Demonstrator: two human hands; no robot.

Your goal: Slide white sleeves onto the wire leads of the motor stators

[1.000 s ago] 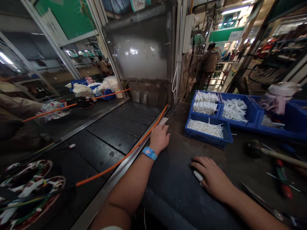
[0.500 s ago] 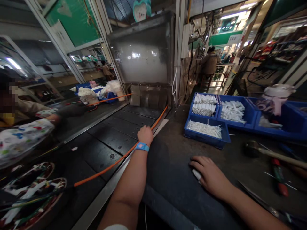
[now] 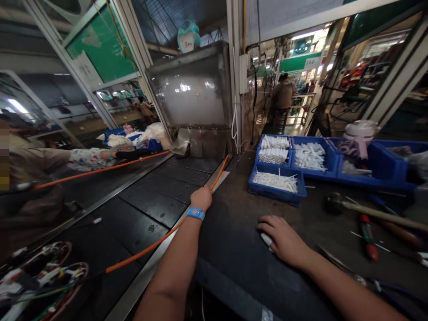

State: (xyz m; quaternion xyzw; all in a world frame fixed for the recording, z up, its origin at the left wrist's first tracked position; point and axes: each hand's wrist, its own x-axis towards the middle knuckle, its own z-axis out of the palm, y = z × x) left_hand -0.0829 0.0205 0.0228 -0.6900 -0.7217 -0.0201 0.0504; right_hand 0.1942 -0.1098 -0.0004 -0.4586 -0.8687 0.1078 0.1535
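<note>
My left hand (image 3: 201, 198), with a blue watch (image 3: 195, 213) on the wrist, is closed around an orange cable (image 3: 143, 250) above the metal edge of the black slatted conveyor. One way, the cable runs toward the metal hood; the other way, it reaches wire-wound rings (image 3: 63, 276) at lower left, where a black section follows the orange. Palm down on the dark worktop (image 3: 230, 240) lies my right hand (image 3: 284, 240), fingers loosely stretched out. Something white (image 3: 266, 239) shows at its thumb; I cannot tell whether it is a wrapping or a held piece.
Beyond my right hand stand blue bins (image 3: 277, 185) of white tubes and thin white sticks. A mallet (image 3: 334, 203) and red-and-green-handled tool (image 3: 368, 236) lie at right. The metal hood (image 3: 194, 89) spans the conveyor (image 3: 143, 196). Across it, a co-worker's sleeve (image 3: 88, 158) is near another orange cable (image 3: 100, 170).
The view has shifted slightly. Across the conveyor, the co-worker's arm has drawn back, and more of the second orange cable shows there. My hands keep nearly the same positions.
</note>
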